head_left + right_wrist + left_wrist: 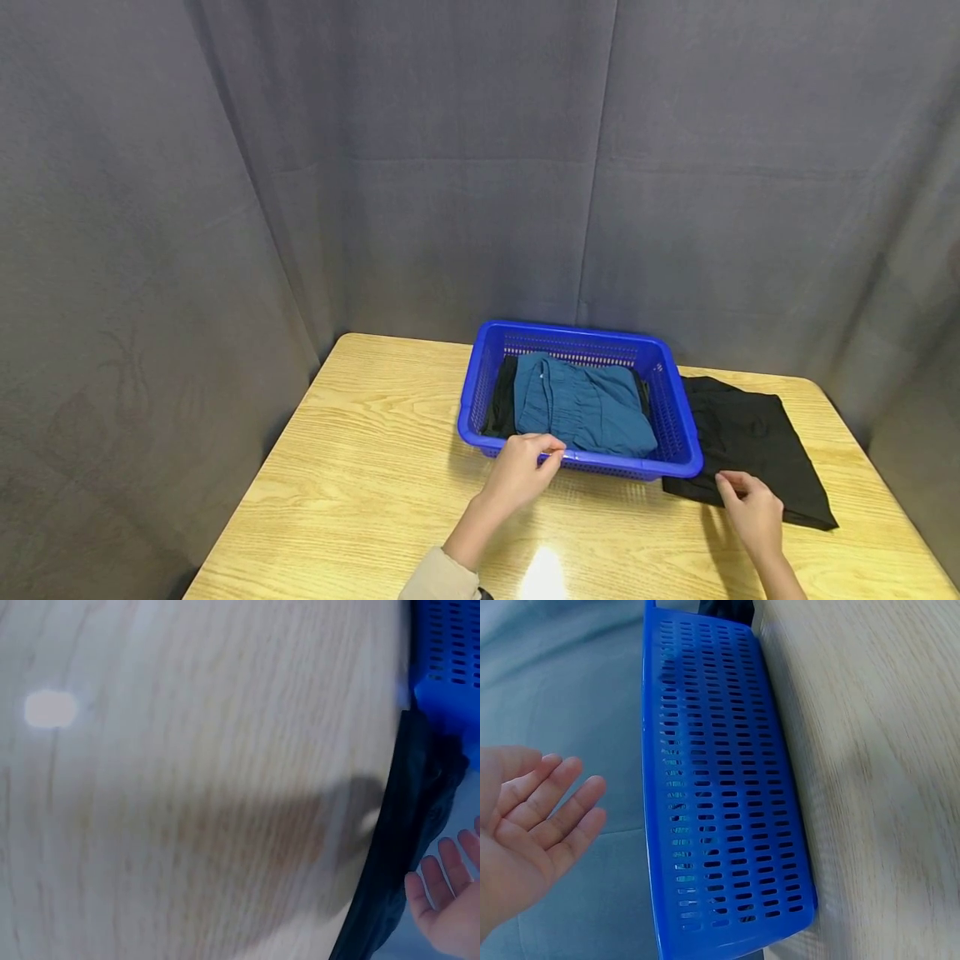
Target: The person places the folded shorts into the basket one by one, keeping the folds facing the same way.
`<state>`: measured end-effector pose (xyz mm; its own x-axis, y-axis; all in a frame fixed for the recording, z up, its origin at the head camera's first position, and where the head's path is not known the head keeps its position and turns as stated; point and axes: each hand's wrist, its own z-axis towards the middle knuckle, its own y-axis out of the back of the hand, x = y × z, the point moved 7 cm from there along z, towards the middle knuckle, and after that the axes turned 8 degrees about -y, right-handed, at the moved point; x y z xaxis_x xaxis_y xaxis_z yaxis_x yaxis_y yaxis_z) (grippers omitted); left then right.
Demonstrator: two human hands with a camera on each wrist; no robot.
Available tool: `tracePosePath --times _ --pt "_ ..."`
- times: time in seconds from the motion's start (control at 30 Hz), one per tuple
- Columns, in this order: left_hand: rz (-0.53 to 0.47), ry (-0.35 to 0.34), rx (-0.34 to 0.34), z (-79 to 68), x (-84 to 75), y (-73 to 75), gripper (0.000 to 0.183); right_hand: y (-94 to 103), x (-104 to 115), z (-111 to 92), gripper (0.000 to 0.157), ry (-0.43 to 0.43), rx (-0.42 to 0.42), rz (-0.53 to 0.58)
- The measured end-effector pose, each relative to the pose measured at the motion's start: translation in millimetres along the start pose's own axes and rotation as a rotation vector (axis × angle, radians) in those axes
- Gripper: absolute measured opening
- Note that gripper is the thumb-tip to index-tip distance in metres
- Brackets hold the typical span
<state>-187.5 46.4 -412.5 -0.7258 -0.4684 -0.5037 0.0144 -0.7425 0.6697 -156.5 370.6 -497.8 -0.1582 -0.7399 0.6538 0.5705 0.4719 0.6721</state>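
Observation:
A blue plastic basket (679, 400) with slotted walls stands toward the back of the table. Inside it lies a folded teal garment (600, 408) with a gathered, elastic-looking band, over black fabric (501, 402) that shows at its left side. My left hand (521, 468) hovers by the basket's front rim; the left wrist view shows its fingers loosely bent and nothing in them. To the right of the basket a black garment (765, 442) is spread out, partly tucked behind the basket's corner. Above its front edge is my right hand (752, 510), fingers relaxed and holding nothing.
Under everything is a light wood table (360, 467) with rounded back corners. Grey curtains (465, 167) hang behind it and along both sides. A bright light reflection shows on the wood near the front.

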Motion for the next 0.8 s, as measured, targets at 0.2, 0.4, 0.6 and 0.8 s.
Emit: tracePosePath --times 0.2,0.4,0.6,0.8 --pt "-0.030 0.012 0.007 -0.1 0.1 1.1 0.012 -10.1 -9.5 2.1 0.014 -0.011 0.084 -0.023" --pt "-0.032 0.018 0.015 -0.6 0.0 1.1 0.012 -15.5 -15.5 4.1 0.020 -0.054 0.170 -0.048" --pt "-0.017 0.007 0.008 -0.8 -0.2 1.7 0.011 -18.5 -19.2 6.0 0.023 -0.081 0.196 -0.072" --pt "-0.012 0.000 0.009 -1.6 0.0 1.6 0.011 -17.3 -29.4 7.1 0.025 -0.186 0.198 -0.112"
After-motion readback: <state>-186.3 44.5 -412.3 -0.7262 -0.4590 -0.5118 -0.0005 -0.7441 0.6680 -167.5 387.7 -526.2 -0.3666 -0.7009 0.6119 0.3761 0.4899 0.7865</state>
